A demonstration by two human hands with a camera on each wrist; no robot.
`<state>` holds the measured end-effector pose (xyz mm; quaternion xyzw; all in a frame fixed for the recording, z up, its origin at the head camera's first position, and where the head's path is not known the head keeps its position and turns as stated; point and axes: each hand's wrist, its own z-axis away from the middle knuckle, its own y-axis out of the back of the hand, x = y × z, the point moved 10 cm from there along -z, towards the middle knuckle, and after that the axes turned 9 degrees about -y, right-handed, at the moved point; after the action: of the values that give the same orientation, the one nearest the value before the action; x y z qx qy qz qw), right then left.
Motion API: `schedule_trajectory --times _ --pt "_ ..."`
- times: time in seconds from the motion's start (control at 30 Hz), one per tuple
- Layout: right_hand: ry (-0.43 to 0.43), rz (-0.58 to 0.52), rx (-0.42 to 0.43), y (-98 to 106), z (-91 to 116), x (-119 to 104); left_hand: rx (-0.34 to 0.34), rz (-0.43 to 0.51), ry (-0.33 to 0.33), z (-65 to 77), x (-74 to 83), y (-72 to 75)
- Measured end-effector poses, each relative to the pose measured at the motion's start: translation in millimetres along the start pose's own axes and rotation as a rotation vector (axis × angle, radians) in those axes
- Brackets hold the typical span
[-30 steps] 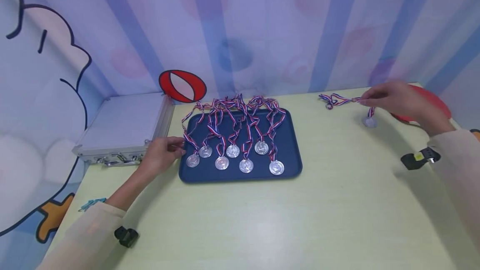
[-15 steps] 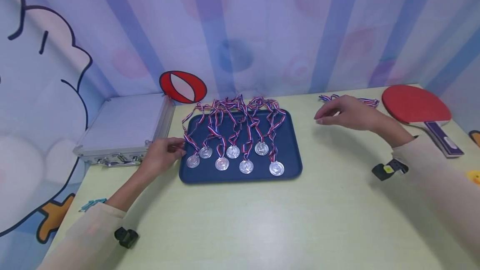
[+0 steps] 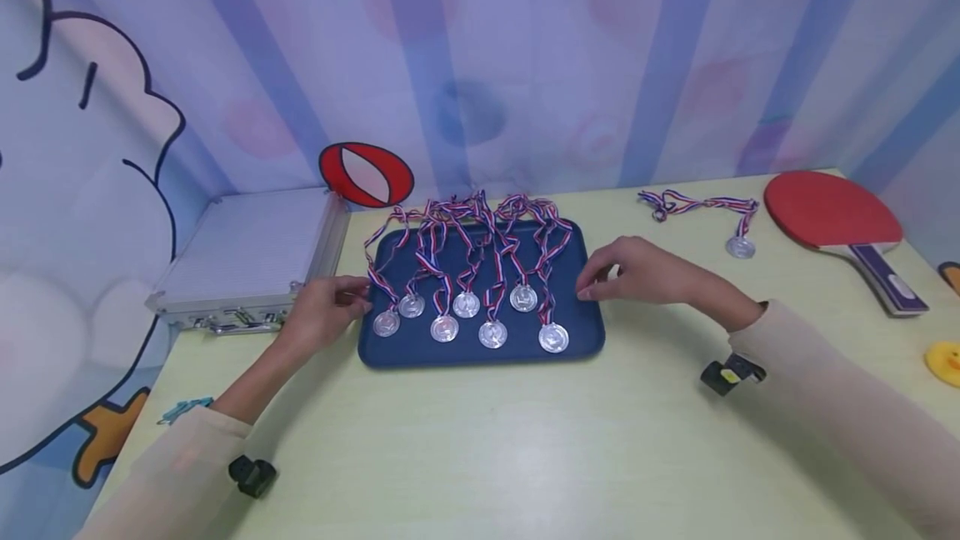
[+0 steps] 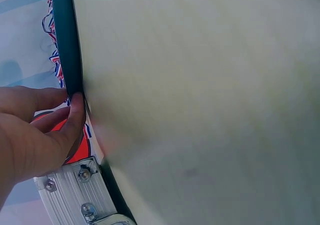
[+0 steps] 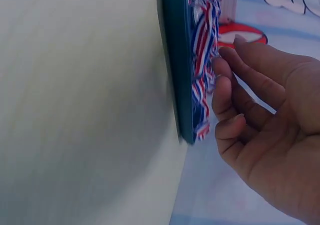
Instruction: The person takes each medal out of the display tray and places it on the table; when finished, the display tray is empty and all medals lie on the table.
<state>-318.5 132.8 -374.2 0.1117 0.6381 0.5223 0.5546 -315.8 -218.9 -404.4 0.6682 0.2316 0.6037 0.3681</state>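
Note:
A dark blue tray [image 3: 587, 340] lies on the table, bearing several silver medals [image 3: 553, 337] with red, white and blue ribbons [image 3: 547, 252] that trail over its back edge. My left hand [image 3: 326, 311] pinches the tray's left edge; in the left wrist view its thumb and fingertips meet at the rim [image 4: 72, 70]. At the tray's right side is my right hand [image 3: 633, 272], holding nothing, with loosely bent fingers. The right wrist view shows its fingertips [image 5: 223, 67] a little off the tray wall [image 5: 176, 70].
To the left stands a silver metal case [image 3: 240, 248], with a small teal item [image 3: 186, 408] nearer me. A single medal [image 3: 740, 247] with its ribbon lies at the back right, near a red table tennis paddle [image 3: 832, 211]. A yellow rubber duck [image 3: 945, 362] sits at the right edge.
My right hand has let go of the single medal at the back right and moved left and nearer to the tray's right edge. My left hand has stayed at the tray.

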Motion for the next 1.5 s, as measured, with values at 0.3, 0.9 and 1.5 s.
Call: schedule_trajectory --times 0.3,0.9,1.5 --pt "0.01 -0.01 -0.117 -36.6 -11.8 -18.9 -0.007 -0.002 0.017 -0.5 -1.6 -1.1" --pt "-0.168 -0.045 -0.085 -49.8 -21.8 -18.6 -0.017 0.005 0.045 -0.8 -2.0 -1.2" --pt "-0.179 -0.104 -0.017 -48.9 -21.4 -22.4 -0.013 -0.003 0.027 -1.1 -2.3 -1.2"
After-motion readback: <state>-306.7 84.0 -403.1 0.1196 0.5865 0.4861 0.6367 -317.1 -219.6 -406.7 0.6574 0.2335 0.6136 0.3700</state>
